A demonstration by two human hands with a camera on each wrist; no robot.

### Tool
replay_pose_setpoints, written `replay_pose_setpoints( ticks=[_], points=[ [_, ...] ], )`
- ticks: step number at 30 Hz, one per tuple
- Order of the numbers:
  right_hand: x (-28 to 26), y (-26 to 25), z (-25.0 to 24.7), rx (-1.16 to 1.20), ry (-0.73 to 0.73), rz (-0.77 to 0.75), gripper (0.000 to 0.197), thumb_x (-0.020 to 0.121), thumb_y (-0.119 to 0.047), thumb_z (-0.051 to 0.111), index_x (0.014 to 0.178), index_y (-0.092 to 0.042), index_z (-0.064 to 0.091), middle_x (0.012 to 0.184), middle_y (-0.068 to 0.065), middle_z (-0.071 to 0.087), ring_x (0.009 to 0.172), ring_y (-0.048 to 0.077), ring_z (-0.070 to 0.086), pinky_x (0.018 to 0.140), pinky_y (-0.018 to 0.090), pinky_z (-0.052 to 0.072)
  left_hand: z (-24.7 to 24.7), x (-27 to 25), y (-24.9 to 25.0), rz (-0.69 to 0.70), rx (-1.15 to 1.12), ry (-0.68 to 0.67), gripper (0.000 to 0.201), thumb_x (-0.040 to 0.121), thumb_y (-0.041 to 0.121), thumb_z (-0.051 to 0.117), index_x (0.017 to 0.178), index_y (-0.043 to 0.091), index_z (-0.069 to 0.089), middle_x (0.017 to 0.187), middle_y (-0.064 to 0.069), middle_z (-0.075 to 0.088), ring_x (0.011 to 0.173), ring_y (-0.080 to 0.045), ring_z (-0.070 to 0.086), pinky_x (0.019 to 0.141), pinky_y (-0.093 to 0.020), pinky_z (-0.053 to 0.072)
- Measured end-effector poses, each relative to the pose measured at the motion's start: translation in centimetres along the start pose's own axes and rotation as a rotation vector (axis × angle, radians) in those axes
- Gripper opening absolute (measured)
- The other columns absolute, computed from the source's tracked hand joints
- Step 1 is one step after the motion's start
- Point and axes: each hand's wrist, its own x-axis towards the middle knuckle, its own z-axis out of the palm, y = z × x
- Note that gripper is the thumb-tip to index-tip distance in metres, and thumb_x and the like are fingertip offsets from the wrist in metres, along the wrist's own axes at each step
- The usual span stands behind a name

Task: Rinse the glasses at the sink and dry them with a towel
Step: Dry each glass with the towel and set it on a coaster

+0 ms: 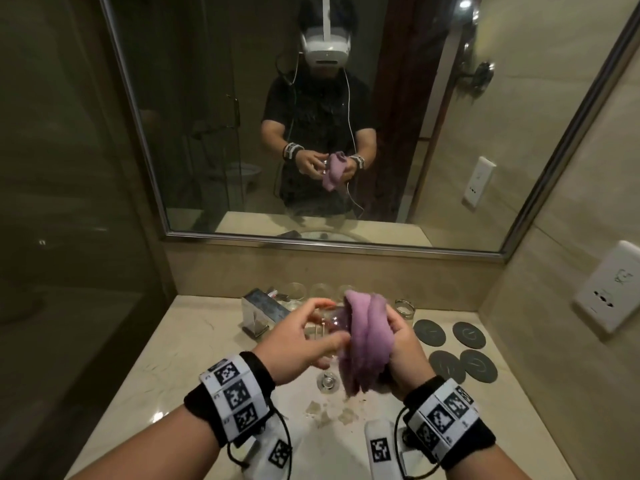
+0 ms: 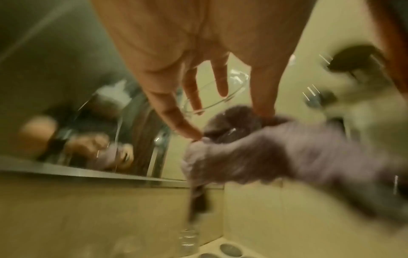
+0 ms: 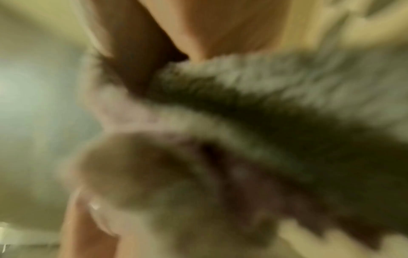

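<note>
Item: glass [image 1: 330,318], being held over the sink [image 1: 346,434] on its side, long axis running L–R, L hand [image 1: 298,344] fingers curling round its base end, R hand [image 1: 403,351] fingers clutching the purple towel [image 1: 363,341], pressing it at the mouth end.

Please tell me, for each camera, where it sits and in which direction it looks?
Head: on the head, facing forward and down at sink and mirror; both forearms show.
Left wrist: along the left hand at the glass.
Right wrist: along the right hand, blurred, filled by the towel.
All three share the towel.
</note>
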Motion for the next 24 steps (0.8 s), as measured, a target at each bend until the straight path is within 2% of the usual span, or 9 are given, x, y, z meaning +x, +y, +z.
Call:
replay_pose_setpoints(
  ticks=[3, 6, 8, 10, 11, 13, 17, 21, 24],
  points=[
    [0.6, 0.2, -0.4, 0.069, 0.052, 0.18, 0.031, 0.102, -0.017, 0.037, 0.131, -0.008, 0.046, 0.109, 0.011, 0.06, 0.081, 0.019, 0.064, 0.072, 0.032, 0.058, -0.2, -0.1, -0.5, 0.308, 0.42, -0.016, 0.063, 0.077, 0.033, 0.078, 0.131, 0.035, 0.048, 0.129, 0.016, 0.046, 0.103, 0.006, 0.053, 0.082, -0.005, 0.042],
    [1.3, -0.5, 0.5, 0.068, 0.107, 0.245, 0.047, 0.101, -0.042, 0.031, 0.129, -0.007, 0.044, 0.121, 0.023, 0.053, 0.093, 0.026, 0.054, 0.093, 0.042, 0.045, -0.3, 0.1, -0.9, 0.158, 0.217, -0.025, 0.076, 0.075, 0.046, 0.077, 0.139, 0.044, 0.036, 0.132, 0.02, 0.042, 0.107, -0.002, 0.058, 0.081, -0.017, 0.051],
    [1.2, -0.4, 0.7, 0.056, 0.074, 0.225, 0.071, 0.091, -0.059, 0.045, 0.116, 0.007, 0.052, 0.106, 0.038, 0.055, 0.087, 0.039, 0.057, 0.076, 0.047, 0.048, -0.2, 0.2, -0.5, -0.056, -0.065, -0.02, 0.083, 0.066, 0.063, 0.071, 0.138, 0.043, 0.035, 0.128, 0.013, 0.045, 0.094, -0.013, 0.067, 0.072, -0.028, 0.056],
    [1.3, -0.3, -0.1, -0.034, 0.091, 0.279, 0.051, 0.092, -0.036, 0.06, 0.094, 0.015, 0.055, 0.086, 0.038, 0.059, 0.065, 0.036, 0.062, 0.051, 0.038, 0.051, -0.2, 0.4, -0.1, -0.175, -0.233, 0.007, 0.066, 0.07, 0.056, 0.071, 0.127, 0.035, 0.045, 0.124, -0.004, 0.051, 0.077, -0.022, 0.069, 0.068, -0.034, 0.058],
    [1.5, 0.4, -1.1, 0.017, 0.141, 0.314, 0.028, 0.095, -0.018, 0.057, 0.088, 0.009, 0.056, 0.078, 0.028, 0.063, 0.057, 0.03, 0.063, 0.045, 0.032, 0.05, -0.1, 0.3, 0.1, -0.168, -0.174, 0.013, 0.056, 0.075, 0.047, 0.072, 0.124, 0.032, 0.047, 0.122, -0.005, 0.053, 0.072, -0.021, 0.068, 0.068, -0.033, 0.058],
    [1.2, 0.6, -1.2, 0.15, 0.17, 0.344, 0.005, 0.095, -0.004, 0.051, 0.095, -0.002, 0.056, 0.079, 0.012, 0.064, 0.066, 0.022, 0.063, 0.056, 0.029, 0.055, 0.1, 0.0, 0.0, -0.056, 0.116, 0.009, 0.055, 0.079, 0.038, 0.075, 0.127, 0.033, 0.046, 0.118, 0.006, 0.053, 0.07, -0.011, 0.065, 0.067, -0.025, 0.056],
    [0.6, -0.1, 0.0, 0.225, 0.136, 0.372, 0.031, 0.095, -0.026, 0.053, 0.105, 0.004, 0.055, 0.093, 0.024, 0.057, 0.09, 0.036, 0.055, 0.086, 0.046, 0.049, 0.6, -0.3, -0.9, 0.041, 0.281, -0.014, 0.065, 0.075, 0.04, 0.08, 0.129, 0.04, 0.044, 0.119, 0.014, 0.05, 0.069, -0.001, 0.059, 0.069, -0.02, 0.054],
    [-0.4, 0.0, 0.5, 0.324, 0.048, 0.388, 0.024, 0.091, -0.02, 0.053, 0.091, 0.004, 0.059, 0.081, 0.023, 0.061, 0.071, 0.034, 0.061, 0.067, 0.043, 0.055, 0.7, -0.1, -1.9, -0.16, 0.031, -0.025, 0.072, 0.058, 0.054, 0.083, 0.121, 0.048, 0.05, 0.117, 0.011, 0.058, 0.092, -0.015, 0.068, 0.08, -0.038, 0.059],
    [-0.2, 1.0, -0.8, 0.249, 0.079, 0.347, 0.019, 0.089, -0.009, 0.057, 0.102, 0.004, 0.06, 0.098, 0.025, 0.062, 0.085, 0.036, 0.061, 0.077, 0.047, 0.052, 0.9, -0.2, -2.3, -0.197, -0.109, 0.032, 0.073, 0.052, 0.045, 0.087, 0.118, 0.034, 0.057, 0.115, -0.003, 0.061, 0.09, -0.022, 0.07, 0.075, -0.042, 0.06]
  ],
)
